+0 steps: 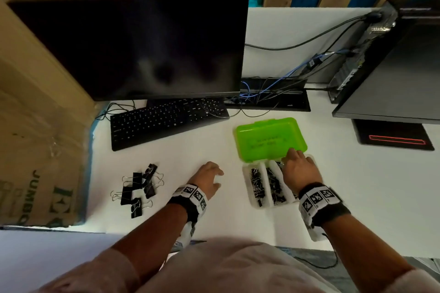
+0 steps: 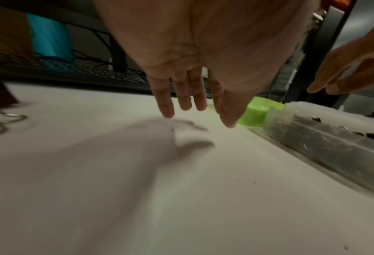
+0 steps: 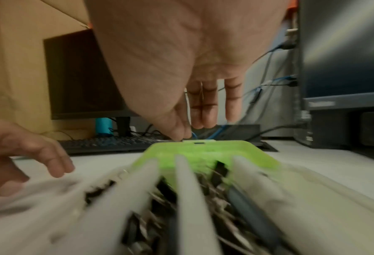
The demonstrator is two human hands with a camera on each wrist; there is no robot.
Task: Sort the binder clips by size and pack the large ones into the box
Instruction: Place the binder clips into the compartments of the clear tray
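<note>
Several large black binder clips [image 1: 138, 188] lie loose on the white desk at the left; their wire handles [image 2: 2, 120] show in the left wrist view. A translucent box [image 1: 245, 171] with divided compartments holds small black clips [image 1: 256, 183], and its green lid [image 1: 269, 140] lies folded open behind it. My left hand [image 1: 219, 178] hovers just above the bare desk between the pile and the box, fingers [image 2: 166, 107] straight, holding nothing. My right hand [image 1: 291, 152] is over the box's right compartment, fingers [image 3: 208, 112] extended toward the lid [image 3: 203, 151], with nothing in it.
A black keyboard [image 1: 166, 121] and a dark monitor [image 1: 142, 47] stand behind the work area. A computer tower [image 1: 392, 54] with cables is at the right, and a cardboard carton [image 1: 35, 150] borders the desk on the left.
</note>
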